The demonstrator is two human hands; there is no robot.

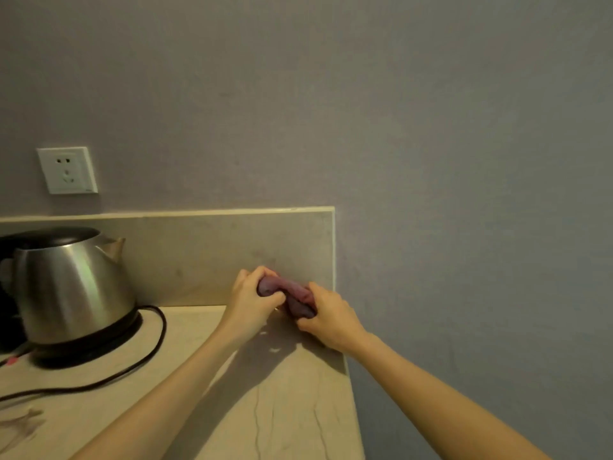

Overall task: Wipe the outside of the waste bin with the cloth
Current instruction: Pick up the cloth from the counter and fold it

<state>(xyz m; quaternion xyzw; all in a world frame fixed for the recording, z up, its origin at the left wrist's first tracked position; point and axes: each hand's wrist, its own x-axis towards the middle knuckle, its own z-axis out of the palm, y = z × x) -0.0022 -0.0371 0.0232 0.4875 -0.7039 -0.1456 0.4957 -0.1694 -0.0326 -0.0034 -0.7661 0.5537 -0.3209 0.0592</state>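
- We're gripping one purple cloth with both hands: left hand closed around its upper-left end, right hand closed around its lower-right end.
- Cloth is sitting bunched into a roll, long axis running upper-left to lower-right, over the countertop back corner, against the backsplash.
- Count: one cloth, one kettle, one wall socket.

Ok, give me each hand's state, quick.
Left hand: closed on the bunched purple cloth.
Right hand: closed on the same cloth.
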